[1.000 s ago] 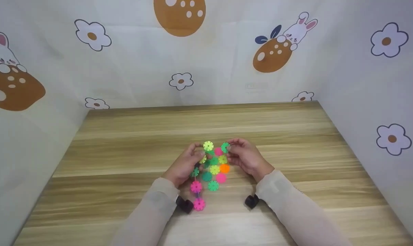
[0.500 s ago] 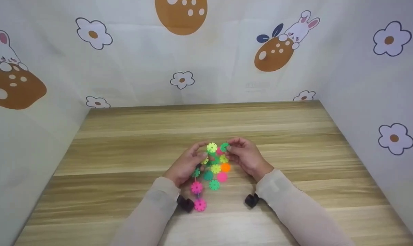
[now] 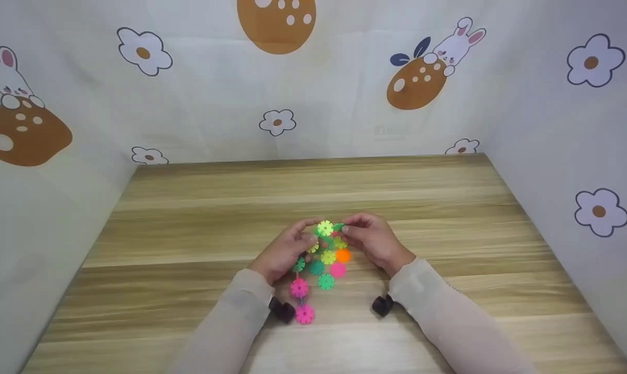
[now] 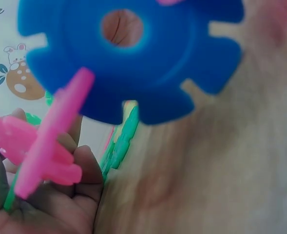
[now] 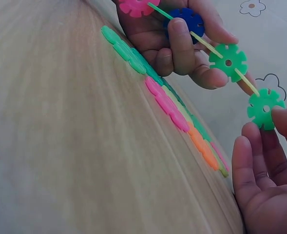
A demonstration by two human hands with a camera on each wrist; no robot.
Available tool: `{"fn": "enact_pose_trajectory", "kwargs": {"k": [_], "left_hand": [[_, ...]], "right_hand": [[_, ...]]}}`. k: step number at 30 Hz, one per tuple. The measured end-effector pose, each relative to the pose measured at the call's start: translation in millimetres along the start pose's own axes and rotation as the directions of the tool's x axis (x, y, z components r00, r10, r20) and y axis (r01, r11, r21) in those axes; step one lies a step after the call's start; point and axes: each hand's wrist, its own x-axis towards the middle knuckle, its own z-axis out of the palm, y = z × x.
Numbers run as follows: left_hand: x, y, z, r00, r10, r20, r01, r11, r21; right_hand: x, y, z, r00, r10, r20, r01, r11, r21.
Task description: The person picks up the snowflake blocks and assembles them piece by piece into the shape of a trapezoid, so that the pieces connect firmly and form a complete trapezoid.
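My left hand (image 3: pixel 285 252) holds a chain of slotted plastic snowflake discs; a pink disc (image 3: pixel 304 314) hangs at its near end. In the left wrist view a large blue disc (image 4: pixel 172 73) and an edge-on pink disc (image 4: pixel 53 131) stand in front of that hand. My right hand (image 3: pixel 378 241) pinches a green disc (image 5: pixel 266 113) between thumb and fingers. The right wrist view shows this green disc touching an edge-on yellow disc (image 5: pixel 246 82), which joins another green disc (image 5: pixel 228 57) near the left fingers. A blue disc (image 5: pixel 194 24) lies farther along the chain.
Several loose-looking discs lie flat on the wooden table (image 3: pixel 189 218) under the hands, among them an orange disc (image 3: pixel 343 255), a pink disc (image 3: pixel 338 269) and a green disc (image 3: pixel 326 281). A printed cloth (image 3: pixel 204 88) surrounds the table's back and sides.
The left hand's chain has shifted right, bringing its far yellow disc up to the right hand's green disc. That green disc has turned from face-on to nearly edge-on in the head view.
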Motion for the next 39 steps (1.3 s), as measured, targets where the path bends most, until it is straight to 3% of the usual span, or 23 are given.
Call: {"fn": "enact_pose_trajectory", "kwargs": {"k": [10,17,29,39], "left_hand": [[1.8,-1.5,-1.0,1.000,-0.028,0.001,0.028,0.999,0.020],[2.1,-2.1,-1.1,1.000,-0.022,0.000,0.022,1.000,-0.001],[1.0,0.4,-2.4,0.999,-0.052,0.009,0.051,0.999,0.018],[1.6,-0.4,-1.0,0.998,-0.061,-0.003,0.061,0.997,0.044]], "right_hand": [[0.4,1.7,2.4,0.998,-0.026,-0.056,0.017,0.988,-0.152],[0.5,2.6,3.4,0.996,-0.079,-0.032,0.068,0.962,-0.264],[-1.7,-1.0,3.7,0.997,-0.074,-0.034,0.059,0.944,-0.324],[-3.8,-1.0,9.2,0.992,-0.122,-0.018,0.108,0.930,-0.351]]}}
